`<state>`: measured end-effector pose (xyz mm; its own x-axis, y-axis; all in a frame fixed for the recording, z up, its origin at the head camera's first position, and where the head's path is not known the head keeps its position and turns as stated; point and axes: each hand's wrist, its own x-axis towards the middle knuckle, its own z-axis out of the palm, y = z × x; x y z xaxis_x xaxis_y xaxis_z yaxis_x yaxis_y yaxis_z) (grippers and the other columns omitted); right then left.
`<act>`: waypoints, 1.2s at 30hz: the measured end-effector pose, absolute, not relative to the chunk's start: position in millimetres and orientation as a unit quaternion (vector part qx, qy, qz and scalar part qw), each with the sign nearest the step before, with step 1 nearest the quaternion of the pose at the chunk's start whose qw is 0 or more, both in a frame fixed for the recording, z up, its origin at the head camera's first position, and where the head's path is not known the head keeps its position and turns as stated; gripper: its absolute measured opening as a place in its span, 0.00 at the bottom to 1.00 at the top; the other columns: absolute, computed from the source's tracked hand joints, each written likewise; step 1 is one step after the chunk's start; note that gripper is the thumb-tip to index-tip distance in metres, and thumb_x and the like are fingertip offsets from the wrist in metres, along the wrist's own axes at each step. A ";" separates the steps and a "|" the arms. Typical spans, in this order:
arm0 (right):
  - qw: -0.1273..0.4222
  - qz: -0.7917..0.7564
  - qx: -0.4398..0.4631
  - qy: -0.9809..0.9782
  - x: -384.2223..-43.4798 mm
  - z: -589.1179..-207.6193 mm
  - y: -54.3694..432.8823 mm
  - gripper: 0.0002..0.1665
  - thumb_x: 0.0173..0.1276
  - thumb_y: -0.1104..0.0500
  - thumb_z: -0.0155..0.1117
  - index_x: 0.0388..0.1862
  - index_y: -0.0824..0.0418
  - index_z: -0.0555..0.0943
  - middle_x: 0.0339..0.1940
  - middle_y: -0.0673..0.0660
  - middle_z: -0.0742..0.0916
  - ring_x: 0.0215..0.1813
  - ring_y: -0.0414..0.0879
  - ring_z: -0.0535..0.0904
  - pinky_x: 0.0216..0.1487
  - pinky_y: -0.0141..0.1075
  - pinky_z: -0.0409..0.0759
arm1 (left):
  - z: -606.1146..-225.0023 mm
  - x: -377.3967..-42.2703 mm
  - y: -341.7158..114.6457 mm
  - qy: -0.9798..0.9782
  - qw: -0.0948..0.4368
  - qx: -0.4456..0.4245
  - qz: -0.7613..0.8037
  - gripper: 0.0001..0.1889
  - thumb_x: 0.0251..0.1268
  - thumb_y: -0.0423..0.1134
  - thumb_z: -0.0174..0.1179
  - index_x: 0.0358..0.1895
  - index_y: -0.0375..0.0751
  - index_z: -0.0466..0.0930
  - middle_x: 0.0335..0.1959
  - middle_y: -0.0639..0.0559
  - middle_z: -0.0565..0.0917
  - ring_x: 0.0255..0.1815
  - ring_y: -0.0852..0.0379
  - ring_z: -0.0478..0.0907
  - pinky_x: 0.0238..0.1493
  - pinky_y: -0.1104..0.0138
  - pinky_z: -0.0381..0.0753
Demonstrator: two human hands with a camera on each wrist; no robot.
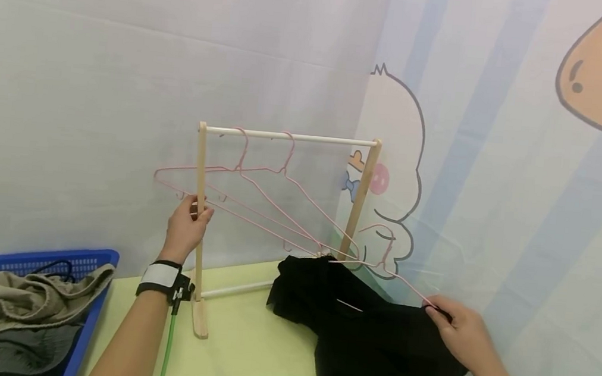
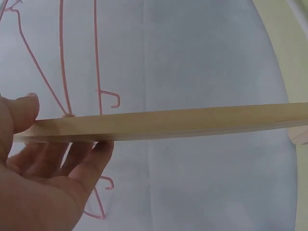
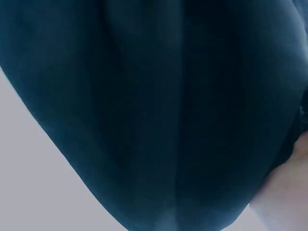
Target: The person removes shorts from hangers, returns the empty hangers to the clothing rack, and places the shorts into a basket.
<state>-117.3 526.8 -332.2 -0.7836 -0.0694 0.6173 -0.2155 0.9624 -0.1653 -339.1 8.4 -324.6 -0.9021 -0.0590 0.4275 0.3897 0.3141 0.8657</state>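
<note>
My left hand (image 1: 185, 230) grips the left upright of a small wooden clothes rack (image 1: 201, 161). In the left wrist view, the thumb lies on one side of the post (image 2: 192, 119) and the fingers on the other. My right hand (image 1: 462, 333) pinches one end of a pink wire hanger (image 1: 403, 279) together with black cloth. The black garment (image 1: 373, 343) drapes from this hanger, whose hook points up near the rack's right post. Dark cloth (image 3: 144, 115) fills most of the right wrist view, hiding the fingers.
Two pink hangers (image 1: 263, 188) hang from the rack's white top bar (image 1: 326, 140). A blue basket (image 1: 107, 257) at the left holds beige and grey clothes (image 1: 22, 307). The rack stands on a pale yellow tabletop (image 1: 244, 350), with a printed curtain (image 1: 473, 185) behind on the right.
</note>
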 end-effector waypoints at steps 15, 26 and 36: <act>0.283 0.185 0.265 -0.903 -140.2 -283.9 465.8 0.21 0.66 0.71 0.71 0.39 0.41 0.88 0.36 0.38 0.88 0.30 0.33 0.75 0.31 0.29 0.71 | -278.7 -228.5 -16.4 -0.820 0.178 -0.262 -0.476 0.16 0.82 0.47 0.54 0.57 0.41 0.83 0.50 0.46 0.87 0.53 0.46 0.84 0.55 0.48 0.84; 0.252 0.228 0.323 -0.883 -142.4 -299.5 445.0 0.22 0.63 0.74 0.72 0.40 0.44 0.88 0.35 0.41 0.90 0.32 0.33 0.79 0.32 0.26 0.75 | -309.0 -188.8 -6.0 -0.839 -0.031 -0.359 -0.408 0.20 0.84 0.52 0.48 0.62 0.47 0.83 0.53 0.54 0.86 0.54 0.51 0.84 0.54 0.53 0.83; 0.273 0.235 0.356 -0.862 -167.6 -276.2 398.4 0.21 0.66 0.73 0.70 0.40 0.44 0.88 0.36 0.42 0.89 0.30 0.32 0.76 0.32 0.27 0.74 | -292.1 -155.8 -34.6 -0.860 -0.007 -0.326 -0.392 0.25 0.78 0.54 0.59 0.69 0.45 0.78 0.62 0.48 0.83 0.60 0.44 0.81 0.53 0.51 0.84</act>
<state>-167.6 398.4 -276.2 -0.5977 -0.4845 0.6388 -0.7417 0.6366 -0.2112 -155.8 -34.6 -292.1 -0.7872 0.5665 0.2438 0.5556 0.4797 0.6791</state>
